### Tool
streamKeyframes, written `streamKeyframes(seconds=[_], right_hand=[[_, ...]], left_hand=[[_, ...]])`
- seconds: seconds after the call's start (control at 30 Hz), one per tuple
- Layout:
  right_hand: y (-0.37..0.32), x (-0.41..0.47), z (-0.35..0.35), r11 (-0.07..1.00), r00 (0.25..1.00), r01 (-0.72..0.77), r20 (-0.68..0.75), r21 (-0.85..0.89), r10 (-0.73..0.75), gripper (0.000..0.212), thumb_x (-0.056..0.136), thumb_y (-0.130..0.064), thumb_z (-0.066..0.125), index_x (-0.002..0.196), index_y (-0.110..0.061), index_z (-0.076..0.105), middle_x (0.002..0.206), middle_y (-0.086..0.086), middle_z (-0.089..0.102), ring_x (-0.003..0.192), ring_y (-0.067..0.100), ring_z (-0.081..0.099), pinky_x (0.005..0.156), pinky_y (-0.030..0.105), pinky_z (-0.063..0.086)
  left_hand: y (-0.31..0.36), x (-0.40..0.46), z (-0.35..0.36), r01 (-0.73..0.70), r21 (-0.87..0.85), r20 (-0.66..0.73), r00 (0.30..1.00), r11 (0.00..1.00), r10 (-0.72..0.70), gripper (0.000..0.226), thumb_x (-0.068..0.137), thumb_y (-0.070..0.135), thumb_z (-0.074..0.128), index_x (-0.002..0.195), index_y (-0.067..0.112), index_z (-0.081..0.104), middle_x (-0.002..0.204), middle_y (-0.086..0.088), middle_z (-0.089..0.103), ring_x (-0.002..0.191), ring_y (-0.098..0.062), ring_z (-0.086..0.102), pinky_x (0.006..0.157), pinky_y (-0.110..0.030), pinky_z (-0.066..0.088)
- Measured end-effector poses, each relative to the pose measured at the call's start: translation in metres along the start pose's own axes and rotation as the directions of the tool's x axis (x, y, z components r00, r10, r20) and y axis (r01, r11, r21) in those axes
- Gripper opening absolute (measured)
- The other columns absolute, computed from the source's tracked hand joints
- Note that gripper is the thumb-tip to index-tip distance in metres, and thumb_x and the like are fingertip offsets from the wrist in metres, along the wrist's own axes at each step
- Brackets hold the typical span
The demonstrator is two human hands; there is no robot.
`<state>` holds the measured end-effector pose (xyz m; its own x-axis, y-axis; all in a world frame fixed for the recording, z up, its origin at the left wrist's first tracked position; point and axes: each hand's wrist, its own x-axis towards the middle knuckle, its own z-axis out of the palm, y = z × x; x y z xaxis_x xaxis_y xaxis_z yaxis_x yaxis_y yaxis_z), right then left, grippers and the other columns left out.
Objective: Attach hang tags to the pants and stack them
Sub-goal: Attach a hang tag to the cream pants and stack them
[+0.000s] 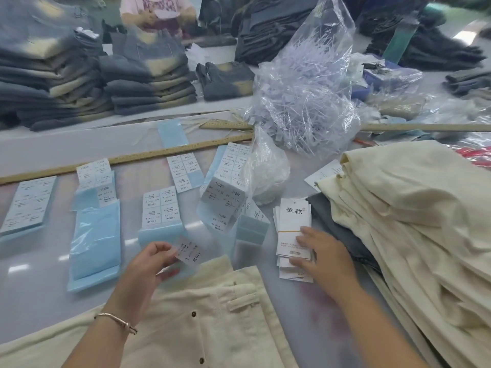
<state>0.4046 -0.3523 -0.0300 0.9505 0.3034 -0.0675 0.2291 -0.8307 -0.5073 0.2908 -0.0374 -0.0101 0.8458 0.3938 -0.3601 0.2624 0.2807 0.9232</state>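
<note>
Sticker sheets (97,208): far left on my table I see blue-backed sheets of size stickers in rows. Several sheets overlap, so I could easily peel from the wrong size if I reach without reading.

Left hand (148,264): I have thumb and fingers pinched on one loose size sticker (190,252), printed 1103# and what looks like L. It hangs free above the waistband; I judge the adhesive side could fold onto itself or catch my fingers or the cloth before it meets a tag.

Cream pants (212,314): these lie flat in front of me, waistband and belt loop up, buttons showing, no tag on them that I can see. A dropped sticker would land on the fabric here.

Hang tags (293,229): a loosely fanned stack of white cards sits just right of the waistband. Fanned like this, I expect two cards may lift together, or the pile may slide.

Right hand (322,251): my fingers are spread and lie straight on the lower part of the stack, touching the cards, clamped on nothing.

Plastic fasteners (303,96): a clear bag of them stands behind, well apart from both hands; they look tangled, so pulling one may drag others out.

Cream pants pile (403,216): heaped at right, edges uneven, over a grey garment (334,224). Whether these are tagged I cannot tell; adding to it may tip it.
</note>
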Motion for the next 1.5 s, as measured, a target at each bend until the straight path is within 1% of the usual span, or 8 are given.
streamKeyframes(seconds=[0.1,0.23,0.4,0.83,1.03,1.17,1.3,1.5], right_hand=[[0.005,0.01,-0.003,0.987,0.997,0.083,0.004,-0.137,-0.083,0.042,0.078,-0.042,0.077,0.113,-0.021,0.072,0.139,-0.008,0.055,0.126,0.015,0.049,0.102,0.031,0.03],[0.004,0.029,-0.011,0.979,0.984,0.147,-0.084,-0.141,-0.16,0.03,0.083,-0.043,0.071,0.091,-0.014,0.073,0.106,-0.001,0.07,0.105,0.024,0.058,0.088,0.035,0.041],[-0.008,0.085,-0.016,0.986,0.993,0.028,0.115,-0.164,-0.009,0.083,0.086,-0.045,0.067,0.15,-0.013,0.025,0.157,0.005,0.026,0.143,0.024,0.024,0.114,0.038,0.026],[-0.001,0.113,-0.017,0.914,0.985,0.152,0.136,-0.377,-0.108,0.08,0.072,-0.066,0.067,0.136,-0.023,0.047,0.129,0.001,0.048,0.122,0.023,0.042,0.096,0.038,0.041],[-0.001,0.101,-0.014,0.959,0.959,0.206,-0.153,-0.194,-0.237,0.014,0.083,-0.016,0.065,0.097,-0.014,0.068,0.098,0.002,0.065,0.095,0.027,0.057,0.074,0.034,0.04],[-0.009,0.096,-0.026,0.993,0.984,0.069,-0.173,0.093,-0.052,0.01,0.082,-0.007,0.065,0.074,-0.014,0.066,0.073,-0.003,0.066,0.078,0.02,0.059,0.063,0.028,0.038],[-0.034,0.068,-0.06,0.766,0.973,0.159,-0.232,0.623,-0.013,0.016,0.073,-0.003,0.079,0.07,-0.016,0.072,0.063,-0.009,0.069,0.065,0.001,0.064,0.066,0.013,0.047],[-0.07,0.015,-0.106,0.53,0.804,0.516,-0.594,0.673,-0.027,0.026,0.079,-0.003,0.076,0.077,-0.029,0.076,0.072,-0.012,0.074,0.068,0.003,0.067,0.068,0.016,0.051]], left_hand=[[0.001,-0.015,0.017,-0.077,0.035,0.092,0.993,0.996,0.073,0.013,0.086,0.01,0.062,0.075,0.016,0.06,0.065,-0.009,0.057,0.053,-0.016,0.055,0.047,-0.022,0.045],[0.01,-0.038,0.046,-0.188,0.016,0.199,0.963,0.982,0.181,0.011,0.076,0.02,0.07,0.071,0.019,0.06,0.063,-0.006,0.054,0.052,-0.014,0.049,0.046,-0.02,0.042],[0.011,-0.059,0.074,-0.155,-0.069,0.243,0.956,0.986,0.167,0.01,0.077,0.018,0.065,0.071,0.016,0.058,0.064,-0.006,0.047,0.052,-0.014,0.043,0.045,-0.021,0.039],[0.001,-0.071,0.069,-0.089,-0.033,0.203,0.975,0.996,0.093,0.021,0.068,0.013,0.062,0.077,0.0,0.049,0.056,-0.013,0.046,0.046,-0.016,0.041,0.043,-0.021,0.039],[-0.004,-0.072,0.079,-0.084,0.017,0.223,0.972,0.996,0.078,0.022,0.069,0.016,0.063,0.078,0.001,0.05,0.058,-0.014,0.046,0.048,-0.018,0.041,0.046,-0.023,0.038],[-0.006,-0.073,0.091,-0.058,0.052,0.237,0.971,0.997,0.045,0.019,0.07,0.018,0.064,0.078,0.005,0.053,0.06,-0.011,0.048,0.05,-0.017,0.043,0.048,-0.023,0.04],[-0.004,-0.071,0.105,-0.052,0.126,0.252,0.967,0.991,0.019,0.017,0.081,0.015,0.07,0.078,0.007,0.055,0.06,-0.005,0.052,0.051,-0.015,0.046,0.051,-0.022,0.041],[0.012,-0.07,0.119,-0.099,0.138,0.231,0.971,0.985,0.065,0.012,0.089,0.001,0.061,0.081,0.007,0.055,0.061,-0.001,0.055,0.05,-0.011,0.049,0.051,-0.02,0.042]])
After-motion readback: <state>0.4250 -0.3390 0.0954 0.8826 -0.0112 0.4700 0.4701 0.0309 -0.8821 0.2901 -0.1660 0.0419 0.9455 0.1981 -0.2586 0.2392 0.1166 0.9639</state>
